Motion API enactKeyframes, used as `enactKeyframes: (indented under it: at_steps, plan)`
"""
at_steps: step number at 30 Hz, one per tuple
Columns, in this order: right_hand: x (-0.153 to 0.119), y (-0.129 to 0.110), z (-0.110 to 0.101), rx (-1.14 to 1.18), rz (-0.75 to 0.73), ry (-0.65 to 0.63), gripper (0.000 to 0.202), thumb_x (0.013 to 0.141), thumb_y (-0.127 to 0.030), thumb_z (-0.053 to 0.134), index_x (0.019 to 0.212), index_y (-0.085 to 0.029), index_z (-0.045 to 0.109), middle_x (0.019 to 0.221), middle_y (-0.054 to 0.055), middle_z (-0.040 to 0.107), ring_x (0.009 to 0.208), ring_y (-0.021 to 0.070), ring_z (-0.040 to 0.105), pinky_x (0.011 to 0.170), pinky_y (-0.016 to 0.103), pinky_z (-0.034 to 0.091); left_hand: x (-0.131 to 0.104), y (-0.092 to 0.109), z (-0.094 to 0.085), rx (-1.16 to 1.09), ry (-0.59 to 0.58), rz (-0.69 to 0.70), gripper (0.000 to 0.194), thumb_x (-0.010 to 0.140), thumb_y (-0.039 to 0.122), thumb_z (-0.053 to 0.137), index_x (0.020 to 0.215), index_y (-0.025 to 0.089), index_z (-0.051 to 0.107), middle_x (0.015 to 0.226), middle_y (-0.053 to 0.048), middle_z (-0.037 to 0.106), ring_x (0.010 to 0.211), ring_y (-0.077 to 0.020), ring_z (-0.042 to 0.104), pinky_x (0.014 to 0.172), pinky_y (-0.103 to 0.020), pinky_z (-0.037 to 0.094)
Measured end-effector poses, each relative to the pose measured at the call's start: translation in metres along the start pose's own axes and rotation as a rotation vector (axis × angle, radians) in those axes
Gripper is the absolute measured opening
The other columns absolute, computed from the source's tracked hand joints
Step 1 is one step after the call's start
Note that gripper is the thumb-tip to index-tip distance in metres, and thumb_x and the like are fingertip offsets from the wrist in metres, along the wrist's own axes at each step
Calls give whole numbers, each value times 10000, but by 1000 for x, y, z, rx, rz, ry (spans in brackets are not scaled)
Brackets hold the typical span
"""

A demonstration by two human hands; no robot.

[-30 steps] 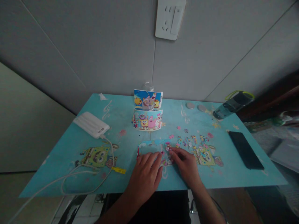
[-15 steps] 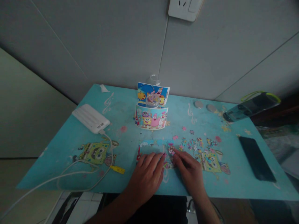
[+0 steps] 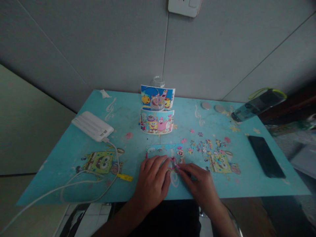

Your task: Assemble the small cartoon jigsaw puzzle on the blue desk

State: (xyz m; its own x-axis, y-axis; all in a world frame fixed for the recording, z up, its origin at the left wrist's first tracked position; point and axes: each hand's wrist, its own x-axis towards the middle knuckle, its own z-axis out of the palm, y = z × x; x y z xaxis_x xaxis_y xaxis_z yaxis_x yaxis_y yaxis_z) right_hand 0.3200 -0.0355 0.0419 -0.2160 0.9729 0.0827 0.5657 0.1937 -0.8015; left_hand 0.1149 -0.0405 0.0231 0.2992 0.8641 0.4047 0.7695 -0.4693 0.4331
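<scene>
A partly assembled cartoon jigsaw [image 3: 161, 148] lies near the front of the light blue table. My left hand [image 3: 153, 176] rests over its left and lower part, fingers spread slightly and laid flat. At the jigsaw's lower right, my right hand [image 3: 196, 179] has thumb and index finger pinched on a small pinkish puzzle piece [image 3: 176, 165], partly hidden by the fingertips. Loose puzzle pieces [image 3: 203, 145] are scattered to the right. Behind the jigsaw stands a printed picture card [image 3: 157, 122] with cartoon figures, against a clear round container [image 3: 158, 103].
A white power bank [image 3: 92, 125] with a cable [image 3: 118, 161] lies left. On the right are a black phone [image 3: 266, 156], a dark bottle [image 3: 258, 104] and two round lids [image 3: 205, 105]. A crumpled tissue [image 3: 105, 94] sits at the back left.
My right hand has moved slightly down and left along the jigsaw, its fingertips now at the lower right part. The camera view has shifted a little.
</scene>
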Motion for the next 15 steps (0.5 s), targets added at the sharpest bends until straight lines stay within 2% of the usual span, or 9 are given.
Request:
enactKeyframes:
  at_steps: [6, 10, 15]
  plan:
    - [16, -3, 17, -66, -59, 73, 192, 992, -283, 608, 1120, -264, 750, 1039, 62, 775, 942, 232, 729, 853, 380, 591, -1, -1, 0, 29, -10, -17, 346, 973, 209, 529, 1306, 204, 626, 1280, -111, 686, 1184, -310, 598, 1018, -535, 444]
    - [33, -3, 21, -194, -122, 111, 151, 994, -270, 610, 1077, -239, 733, 1023, 73, 765, 971, 254, 691, 904, 429, 545, 2, -1, 3, 31, -20, -40, 339, 978, 228, 531, 1303, 196, 622, 1314, -112, 669, 1222, -316, 584, 1074, -556, 408]
    - [42, 0, 21, -280, -133, 98, 115, 989, -254, 614, 1020, -221, 720, 962, 71, 749, 915, 260, 657, 878, 451, 510, 2, -2, 4, 50, -53, -50, 359, 972, 230, 539, 1320, 186, 613, 1341, -116, 650, 1247, -322, 568, 1088, -567, 402]
